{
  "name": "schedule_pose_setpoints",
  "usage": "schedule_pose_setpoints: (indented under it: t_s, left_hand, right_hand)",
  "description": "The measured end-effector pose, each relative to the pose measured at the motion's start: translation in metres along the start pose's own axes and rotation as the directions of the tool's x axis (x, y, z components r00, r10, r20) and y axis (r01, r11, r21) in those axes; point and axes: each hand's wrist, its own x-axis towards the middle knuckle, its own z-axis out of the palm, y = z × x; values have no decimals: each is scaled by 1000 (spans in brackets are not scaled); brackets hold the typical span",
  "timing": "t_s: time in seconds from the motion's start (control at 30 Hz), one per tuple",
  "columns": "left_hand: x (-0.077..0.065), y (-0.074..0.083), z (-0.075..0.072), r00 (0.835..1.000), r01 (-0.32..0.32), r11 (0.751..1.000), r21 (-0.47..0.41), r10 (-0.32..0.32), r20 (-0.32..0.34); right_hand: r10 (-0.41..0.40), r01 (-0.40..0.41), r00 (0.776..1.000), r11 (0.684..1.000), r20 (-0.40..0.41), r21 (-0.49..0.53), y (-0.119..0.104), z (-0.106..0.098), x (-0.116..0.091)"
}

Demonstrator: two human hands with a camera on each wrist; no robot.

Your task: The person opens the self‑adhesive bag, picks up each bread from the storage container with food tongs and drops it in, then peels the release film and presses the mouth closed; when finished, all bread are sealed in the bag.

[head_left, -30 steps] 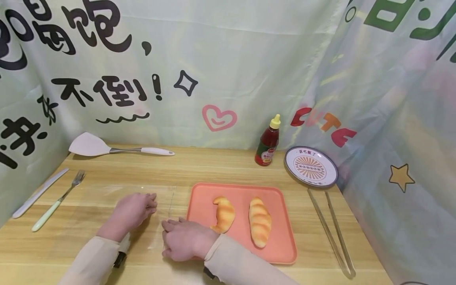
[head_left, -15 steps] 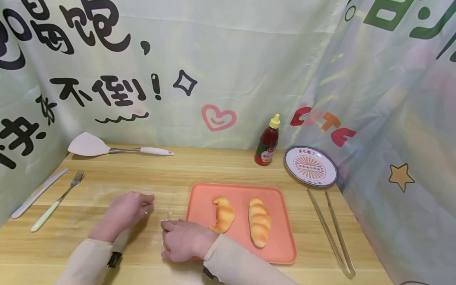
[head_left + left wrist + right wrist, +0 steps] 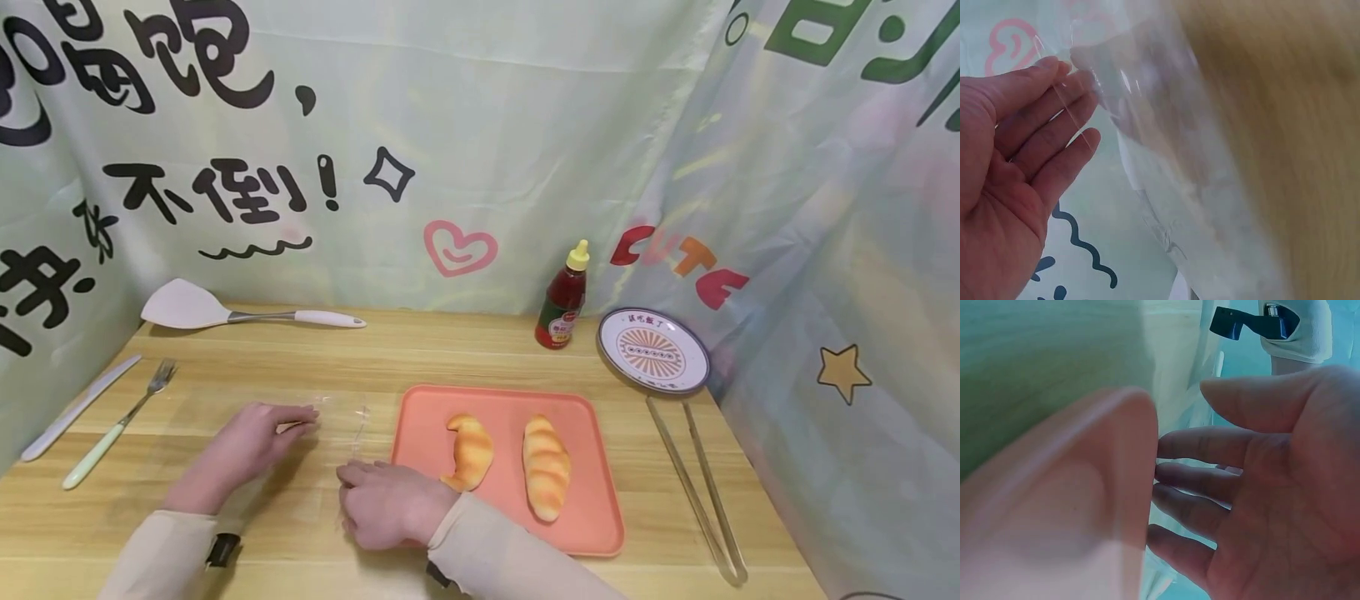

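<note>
Clear plastic film (image 3: 341, 425), perhaps a bag, lies on the table left of the pink tray (image 3: 510, 542). My left hand (image 3: 251, 442) pinches its edge between thumb and index finger, and the other fingers lie along it. In the left wrist view the film (image 3: 1166, 125) stands up from the table in a curved fold. My right hand (image 3: 397, 504) rests at the film's right side, by the tray's left edge. Its fingers (image 3: 1191, 512) look nearly straight in the right wrist view, with the thumb apart. On the tray lie a curved croissant (image 3: 472, 454) and an oval bread roll (image 3: 547, 471).
A fork (image 3: 123, 425) and a knife (image 3: 78, 408) lie at the left. Along the back are a white spatula (image 3: 217, 310), a red sauce bottle (image 3: 562, 304) and a plate (image 3: 654, 350) leaning on the cloth backdrop (image 3: 525, 108). Metal tongs (image 3: 701, 492) lie at the right.
My left hand has moved a little left and back toward me, its fingertips drawing the film's edge along. The right hand has stayed nearly still.
</note>
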Motion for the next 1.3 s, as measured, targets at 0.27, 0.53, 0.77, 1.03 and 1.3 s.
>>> schedule_pose_setpoints:
  t_s: [0.27,0.53,0.77,1.03,1.3]
  left_hand:
    - [-2,-5,2,983,-121,992,40,125,-138]
    - [-1,-1,-3,995,21,999,35,-18,-98]
    - [-2,-1,-2,991,-19,999,35,23,-134]
    - [-3,-1,-4,974,-76,996,51,85,-212]
    - [-3,2,-12,969,-57,998,9,57,-239]
  right_hand:
    - [17,-17,999,1000,38,-5,-1,-1,1]
    - [18,-18,999,1000,42,11,0,0,2]
    - [9,-8,1000,999,20,-40,0,-1,2]
    - [16,-16,1000,999,-10,-33,0,-1,0]
    - [29,-29,1000,999,-1,-17,-1,0,1]
